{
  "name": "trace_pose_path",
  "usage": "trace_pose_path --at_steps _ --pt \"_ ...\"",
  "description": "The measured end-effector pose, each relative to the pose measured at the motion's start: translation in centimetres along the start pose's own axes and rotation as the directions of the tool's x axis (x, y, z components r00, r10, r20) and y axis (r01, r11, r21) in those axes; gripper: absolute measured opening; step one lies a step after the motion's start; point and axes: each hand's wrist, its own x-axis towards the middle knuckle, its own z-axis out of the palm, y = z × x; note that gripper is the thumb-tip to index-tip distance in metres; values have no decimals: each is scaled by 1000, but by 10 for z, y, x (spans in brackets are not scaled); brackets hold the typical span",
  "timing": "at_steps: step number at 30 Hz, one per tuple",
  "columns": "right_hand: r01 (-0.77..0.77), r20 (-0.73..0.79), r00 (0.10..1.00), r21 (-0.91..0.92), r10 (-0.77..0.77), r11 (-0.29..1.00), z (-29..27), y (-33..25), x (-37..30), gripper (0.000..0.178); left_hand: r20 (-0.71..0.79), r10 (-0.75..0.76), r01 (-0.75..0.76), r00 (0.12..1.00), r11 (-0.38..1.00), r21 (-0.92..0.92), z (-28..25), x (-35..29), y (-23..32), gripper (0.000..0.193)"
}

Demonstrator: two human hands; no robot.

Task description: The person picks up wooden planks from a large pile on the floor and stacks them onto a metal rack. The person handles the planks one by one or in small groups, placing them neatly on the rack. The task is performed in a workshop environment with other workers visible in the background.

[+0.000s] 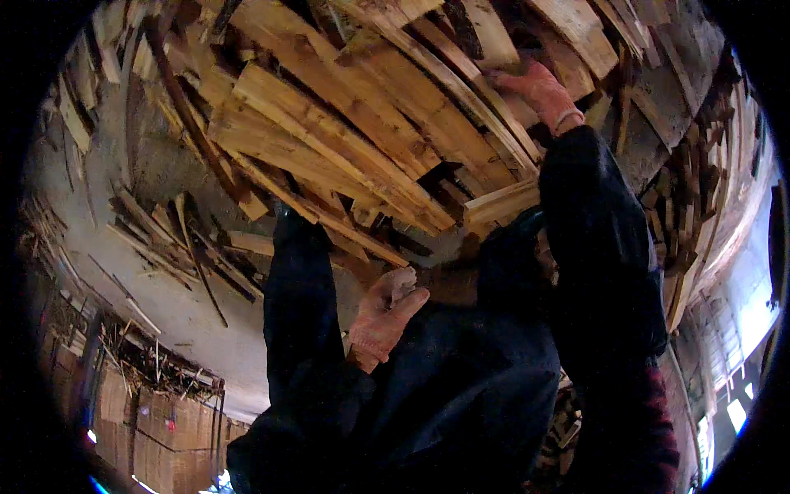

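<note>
My left hand (385, 317), in a pinkish-orange work glove, is held over my lap with its fingers curled in. A greyish patch shows at the fingertips; whether it is a small object or dirt on the glove I cannot make out. My right hand (539, 92), gloved alike, reaches out to the far right of the wood pile. Its fingers bend round the end of a pale wooden board (491, 34), and some of them are hidden in shadow. Long rough planks (337, 144) lie slantwise across the pile in front of me. A short wood block (502, 202) sits by my right forearm.
Thin strips and splinters (193, 247) are scattered on the grey floor (218, 329) at left. Cardboard boxes (173, 424) stand at the lower left, with wood scraps (156, 362) above them. More stacked wood (699, 214) curves along the right side.
</note>
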Motion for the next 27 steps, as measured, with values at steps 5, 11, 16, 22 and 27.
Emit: trace_pose_path --at_steps 5,11,16,22,27 --pt "124 42 992 -567 -122 815 0 -12 -36 51 89 -242 257 966 921 -293 -1 12 22 53" --pt "-70 106 994 291 40 954 -34 -60 -138 57 18 -212 181 977 784 -593 5 11 10 55" --pt "-596 593 795 728 124 338 -18 -4 -259 64 60 57 2 997 710 -704 8 0 16 58" --pt "-719 768 624 489 147 494 3 -144 -313 48 84 413 -5 907 211 -978 11 -3 36 58" --pt "-296 816 554 7 166 955 19 -224 -280 60 24 -100 61 995 382 -922 -36 -24 47 58"
